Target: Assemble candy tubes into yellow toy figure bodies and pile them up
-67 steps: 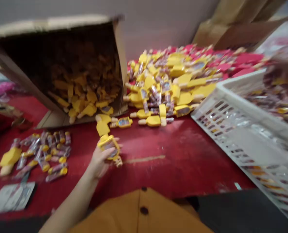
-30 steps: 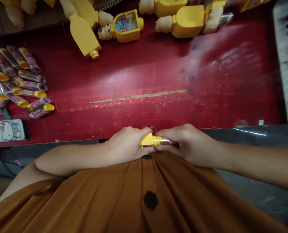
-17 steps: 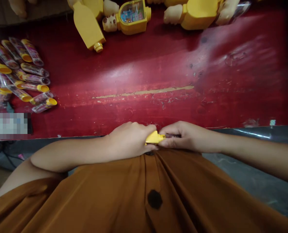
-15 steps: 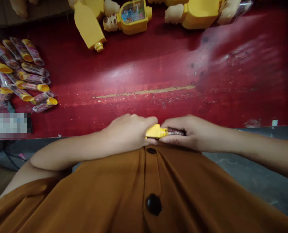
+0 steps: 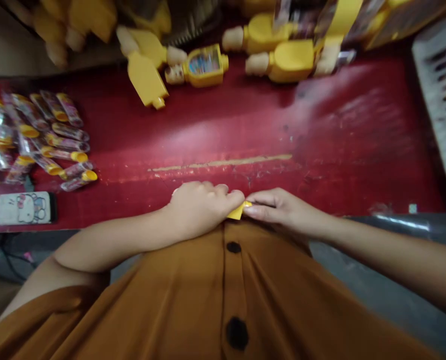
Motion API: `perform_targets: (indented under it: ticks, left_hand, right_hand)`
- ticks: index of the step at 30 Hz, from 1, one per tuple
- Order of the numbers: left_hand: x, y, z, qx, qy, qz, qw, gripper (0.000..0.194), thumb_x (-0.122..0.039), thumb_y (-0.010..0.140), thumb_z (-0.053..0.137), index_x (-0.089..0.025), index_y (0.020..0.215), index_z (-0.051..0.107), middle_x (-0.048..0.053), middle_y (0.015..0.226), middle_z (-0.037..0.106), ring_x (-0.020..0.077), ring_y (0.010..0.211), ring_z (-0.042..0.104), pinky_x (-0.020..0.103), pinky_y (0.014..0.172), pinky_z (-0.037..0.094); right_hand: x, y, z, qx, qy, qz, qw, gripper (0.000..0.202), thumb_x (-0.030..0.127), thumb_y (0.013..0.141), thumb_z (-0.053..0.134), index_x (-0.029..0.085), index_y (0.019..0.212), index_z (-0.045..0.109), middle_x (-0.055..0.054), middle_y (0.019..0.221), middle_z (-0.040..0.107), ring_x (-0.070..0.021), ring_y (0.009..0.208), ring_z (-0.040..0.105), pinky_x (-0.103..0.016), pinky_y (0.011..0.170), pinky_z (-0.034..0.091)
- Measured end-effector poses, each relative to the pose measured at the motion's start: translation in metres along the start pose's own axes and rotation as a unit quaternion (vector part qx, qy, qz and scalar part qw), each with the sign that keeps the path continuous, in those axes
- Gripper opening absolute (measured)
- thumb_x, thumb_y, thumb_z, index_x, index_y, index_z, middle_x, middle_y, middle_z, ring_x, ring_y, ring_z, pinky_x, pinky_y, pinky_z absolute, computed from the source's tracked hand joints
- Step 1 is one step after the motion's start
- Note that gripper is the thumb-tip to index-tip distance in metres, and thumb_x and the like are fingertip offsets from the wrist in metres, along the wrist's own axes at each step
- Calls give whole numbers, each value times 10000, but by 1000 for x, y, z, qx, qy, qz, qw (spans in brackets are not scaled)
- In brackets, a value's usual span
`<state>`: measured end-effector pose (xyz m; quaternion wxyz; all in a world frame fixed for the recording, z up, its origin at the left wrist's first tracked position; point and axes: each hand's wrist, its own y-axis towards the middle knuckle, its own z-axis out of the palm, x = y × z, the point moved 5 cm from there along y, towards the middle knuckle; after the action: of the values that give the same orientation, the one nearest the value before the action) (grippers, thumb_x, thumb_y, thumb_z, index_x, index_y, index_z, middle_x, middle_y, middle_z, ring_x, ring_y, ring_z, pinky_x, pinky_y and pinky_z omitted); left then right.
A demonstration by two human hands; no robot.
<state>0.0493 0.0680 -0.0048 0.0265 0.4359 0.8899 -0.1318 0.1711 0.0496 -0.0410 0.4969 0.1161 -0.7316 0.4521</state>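
Observation:
My left hand [image 5: 203, 210] is wrapped around a yellow plastic bottle-shaped case [image 5: 236, 212], covering most of it. Only its neck end sticks out past the thumb, in front of my shirt at the table's near edge. My right hand [image 5: 279, 211] pinches the small yellow neck of the case between thumb and fingers. No clear tube shows at the neck now; whether one sits inside my right hand is hidden.
Clear tubes with yellow caps [image 5: 68, 142] lie piled on the red table [image 5: 192, 135] at left, beside a phone [image 5: 25, 208]. Yellow cases with animal-shaped heads [image 5: 203, 65] lie along the back. A white slotted crate [image 5: 433, 100] stands at right.
The view has tilted up, bringing the crate and more cases into sight. My right fingers have closed in at the case's neck, and the dark-filled tube seen there before no longer shows.

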Motion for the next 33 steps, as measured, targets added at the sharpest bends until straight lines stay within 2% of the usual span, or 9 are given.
perform_targets:
  ticks: [4, 8, 10, 12, 15, 18, 22, 27, 33]
  left_hand:
    - [18, 9, -20, -93, 1, 20, 995, 163, -219, 825, 401, -201, 888, 550, 37, 785, 648, 159, 658, 602, 228, 491, 383]
    - [33, 6, -28, -118, -63, -31, 990, 224, -349, 782, 500, -204, 947, 542, 18, 824, 663, 157, 687, 608, 225, 520, 389]
    - [33, 2, -28, -122, -64, -25, 990, 221, -367, 774, 505, -203, 916, 548, 14, 810, 662, 154, 675, 603, 224, 521, 380]
    - [31, -1, -27, -123, -34, -6, 992, 165, -312, 794, 468, -203, 885, 550, 13, 784, 655, 145, 656, 594, 220, 508, 364]
    - [29, -2, -30, -124, 43, 12, 991, 164, -224, 818, 397, -202, 876, 549, 17, 746, 640, 137, 607, 575, 218, 466, 327]
    - [32, -1, -34, -132, 92, 11, 987, 187, -203, 828, 373, -207, 882, 552, 21, 724, 633, 130, 569, 564, 215, 445, 305]
    - [39, 6, -33, -111, 60, 2, 992, 162, -222, 827, 396, -202, 872, 550, 19, 739, 636, 145, 599, 579, 220, 450, 317]
    - [38, 8, -26, -55, -23, -21, 998, 198, -322, 806, 466, -209, 957, 528, 8, 774, 658, 161, 601, 594, 232, 443, 311]
    - [31, -4, -24, 9, -76, -27, 997, 172, -388, 771, 515, -234, 836, 553, -26, 696, 642, 152, 569, 567, 232, 441, 276]
  right_hand:
    - [29, -7, -32, -163, -204, -116, 958, 361, 432, 843, 410, 140, 1009, 543, -65, 946, 604, -151, 822, 572, -249, 689, 447]
    - [60, -24, -38, -267, -499, -259, 783, 304, 374, 843, 453, 143, 1012, 556, -72, 877, 629, -181, 756, 592, -268, 635, 433]
    - [64, -26, -33, -276, -537, -286, 744, 296, 370, 844, 452, 125, 934, 590, -63, 728, 628, -173, 631, 582, -260, 566, 407]
    - [62, -20, -32, -270, -465, -263, 801, 310, 372, 845, 445, 112, 913, 601, -57, 687, 620, -152, 573, 563, -244, 528, 389]
    - [50, -3, -31, -185, -217, -163, 944, 323, 400, 843, 436, 124, 844, 603, -36, 688, 598, -114, 580, 536, -209, 513, 376]
    - [40, 8, -28, -89, -18, -72, 993, 408, 486, 848, 383, 127, 772, 561, 16, 504, 447, -74, 449, 398, -189, 418, 284]
    - [47, 10, -33, -117, -146, -93, 978, 390, 454, 870, 350, 130, 854, 568, -15, 605, 523, -109, 555, 480, -221, 509, 357]
    - [59, 12, -29, -216, -507, -141, 822, 297, 384, 795, 511, 125, 923, 580, -90, 871, 620, -230, 781, 575, -310, 659, 392]
    - [59, 14, -17, -152, -483, -271, 819, 314, 399, 825, 468, 136, 670, 540, -28, 618, 562, -141, 553, 517, -235, 533, 301]
